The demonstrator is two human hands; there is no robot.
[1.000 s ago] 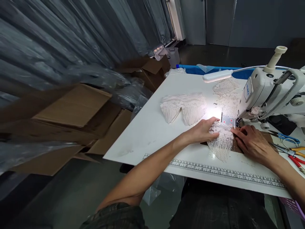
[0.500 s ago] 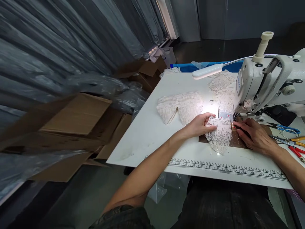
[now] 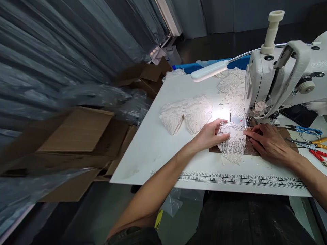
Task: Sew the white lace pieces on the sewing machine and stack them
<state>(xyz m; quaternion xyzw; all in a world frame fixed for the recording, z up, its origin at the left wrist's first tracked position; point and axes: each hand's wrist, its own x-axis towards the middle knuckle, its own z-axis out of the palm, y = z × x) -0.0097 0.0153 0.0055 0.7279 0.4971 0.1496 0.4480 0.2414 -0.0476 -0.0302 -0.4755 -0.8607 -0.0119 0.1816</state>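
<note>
A white lace piece (image 3: 233,143) with a scalloped, pointed lower edge lies in front of the sewing machine's needle area (image 3: 248,121). My left hand (image 3: 213,133) pinches its upper left edge between thumb and fingers. On the other side, my right hand (image 3: 270,141) rests on the brown plate (image 3: 283,139) with its fingers stretched out and spread. Its index fingertip touches the lace's right edge, just below the presser foot. Part of the lace's left border is hidden by my left fingers.
The white sewing machine (image 3: 258,81) and a lit lamp (image 3: 209,70) stand over the table. Another lace piece (image 3: 187,112) lies left, with more lace (image 3: 232,81) behind. Blue scissors (image 3: 306,130) and red-handled pliers (image 3: 318,156) lie right. Cardboard boxes (image 3: 76,129) stand beyond the left edge.
The lace has shifted slightly right toward the needle, with my left hand on it. My right index fingertip now meets the lace's right edge. The camera view has shifted a little.
</note>
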